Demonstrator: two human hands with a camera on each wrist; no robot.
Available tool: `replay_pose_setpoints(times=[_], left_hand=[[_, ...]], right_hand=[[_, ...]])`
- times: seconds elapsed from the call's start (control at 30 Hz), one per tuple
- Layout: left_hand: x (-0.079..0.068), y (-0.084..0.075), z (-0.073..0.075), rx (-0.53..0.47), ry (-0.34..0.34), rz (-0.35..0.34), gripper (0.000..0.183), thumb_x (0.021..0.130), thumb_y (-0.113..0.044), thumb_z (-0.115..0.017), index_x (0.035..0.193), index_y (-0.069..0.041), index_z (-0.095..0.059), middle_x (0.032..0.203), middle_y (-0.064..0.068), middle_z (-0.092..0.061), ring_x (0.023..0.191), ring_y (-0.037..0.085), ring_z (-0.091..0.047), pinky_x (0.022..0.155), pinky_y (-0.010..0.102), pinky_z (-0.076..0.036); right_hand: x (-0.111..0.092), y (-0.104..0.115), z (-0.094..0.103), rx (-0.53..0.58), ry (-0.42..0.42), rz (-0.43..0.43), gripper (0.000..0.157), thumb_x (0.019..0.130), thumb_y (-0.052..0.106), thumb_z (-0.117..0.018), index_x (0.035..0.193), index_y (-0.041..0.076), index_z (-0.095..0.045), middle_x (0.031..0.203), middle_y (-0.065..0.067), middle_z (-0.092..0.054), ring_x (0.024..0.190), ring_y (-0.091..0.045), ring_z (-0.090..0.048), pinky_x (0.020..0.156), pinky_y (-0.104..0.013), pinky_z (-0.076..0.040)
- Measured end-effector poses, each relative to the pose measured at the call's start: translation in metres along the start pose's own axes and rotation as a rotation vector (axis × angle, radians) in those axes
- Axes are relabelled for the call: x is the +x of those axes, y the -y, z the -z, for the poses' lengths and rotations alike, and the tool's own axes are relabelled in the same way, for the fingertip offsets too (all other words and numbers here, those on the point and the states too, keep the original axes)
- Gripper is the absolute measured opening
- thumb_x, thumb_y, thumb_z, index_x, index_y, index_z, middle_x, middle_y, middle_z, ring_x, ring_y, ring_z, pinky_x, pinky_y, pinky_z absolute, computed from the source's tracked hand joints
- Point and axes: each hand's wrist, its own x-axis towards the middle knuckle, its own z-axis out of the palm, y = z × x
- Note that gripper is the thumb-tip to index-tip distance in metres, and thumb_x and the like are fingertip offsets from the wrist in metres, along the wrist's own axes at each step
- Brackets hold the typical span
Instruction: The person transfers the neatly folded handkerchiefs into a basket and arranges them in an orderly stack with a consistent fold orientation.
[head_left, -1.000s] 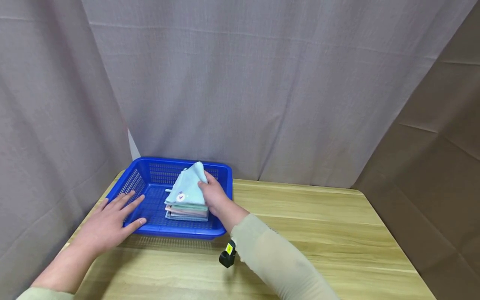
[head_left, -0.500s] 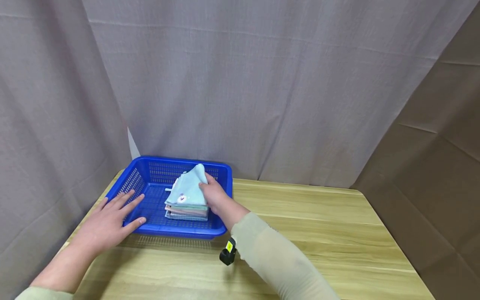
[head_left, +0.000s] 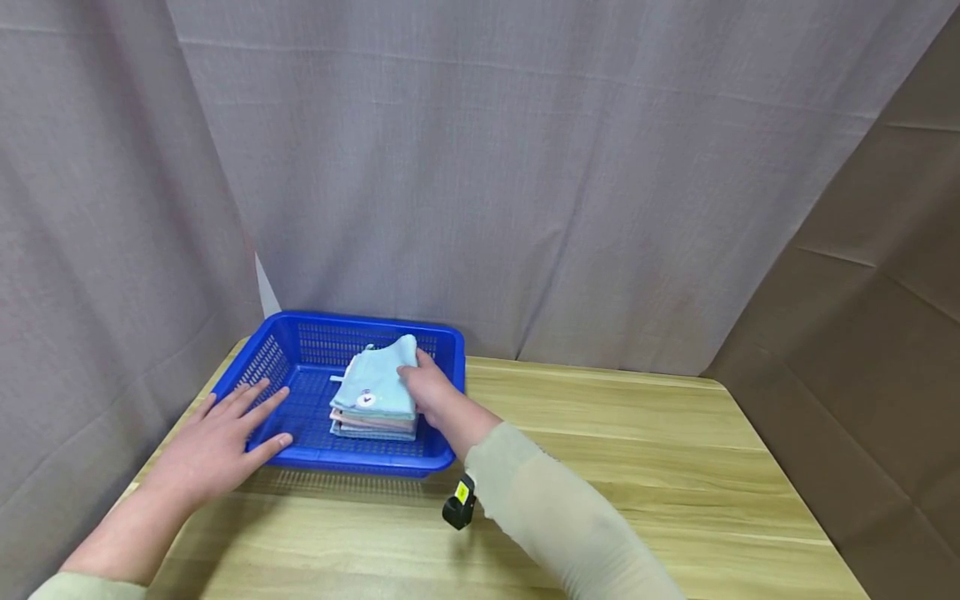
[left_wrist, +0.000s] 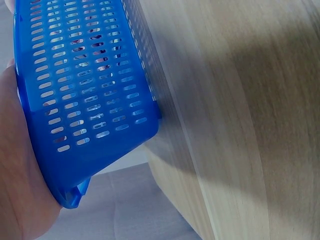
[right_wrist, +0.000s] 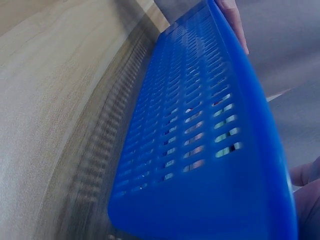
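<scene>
In the head view a stack of folded washcloths (head_left: 371, 427) lies in the right half of a blue plastic basket (head_left: 352, 460). On top is a light blue washcloth (head_left: 378, 379) with a small white round patch. My right hand (head_left: 437, 392) pinches this cloth at its right edge, thumb above; the other fingers are mostly hidden. My left hand (head_left: 213, 450) rests with spread fingers over the basket's front left corner. The left wrist view shows part of that palm (left_wrist: 20, 170) against the basket rim. Only a bit of my right hand (right_wrist: 307, 202) appears in the right wrist view.
A wooden table (head_left: 637, 475) carries the basket, close to its back left corner. Grey curtain (head_left: 480, 192) hangs behind and at the left, and a brown sheet (head_left: 855, 333) stands at the right. A black camera (head_left: 459, 504) hangs by my right wrist.
The raised far corner of the light blue washcloth has come down and shifted slightly right, so the cloth lies flatter on the stack. My left hand stays where it was.
</scene>
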Motion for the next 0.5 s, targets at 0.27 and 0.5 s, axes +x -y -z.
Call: replay_pose_setpoints(times=[0.27,0.5], left_hand=[[-0.001,0.001,0.000,-0.004,0.003,0.004,0.071,0.096,-0.060,-0.052,0.151,-0.017,-0.043,0.155,0.022,-0.037,0.138,0.049,-0.034,0.111,0.068,-0.017],[-0.002,0.002,0.000,-0.006,-0.006,0.002,0.072,0.095,-0.062,-0.051,0.151,-0.017,-0.044,0.154,0.022,-0.037,0.137,0.050,-0.035,0.111,0.068,-0.018]], right_hand=[[-0.006,0.005,-0.001,-0.099,-0.075,0.050,0.065,0.100,0.012,-0.049,0.158,0.005,-0.019,0.163,-0.017,-0.019,0.149,-0.032,-0.018,0.120,-0.047,-0.021],[-0.013,0.005,-0.004,-0.171,-0.122,0.082,0.066,0.100,0.015,-0.050,0.157,0.004,-0.021,0.163,-0.017,-0.020,0.150,-0.032,-0.017,0.121,-0.045,-0.016]])
